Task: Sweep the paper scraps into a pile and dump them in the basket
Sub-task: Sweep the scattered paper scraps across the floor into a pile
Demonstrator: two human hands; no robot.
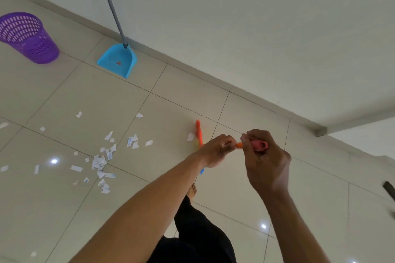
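Note:
White paper scraps lie scattered over the beige floor tiles at the left middle. A purple mesh basket stands at the far left near the wall. A blue dustpan with a long grey handle leans against the wall. Both hands hold a broom handle end-on to the camera: my right hand grips its pink top end, and my left hand grips the orange shaft just below. The broom's orange head touches the floor beyond my left hand, next to one scrap.
The wall and its skirting run diagonally across the top. My bare foot and dark trouser leg stand below the hands. A dark object shows at the right edge.

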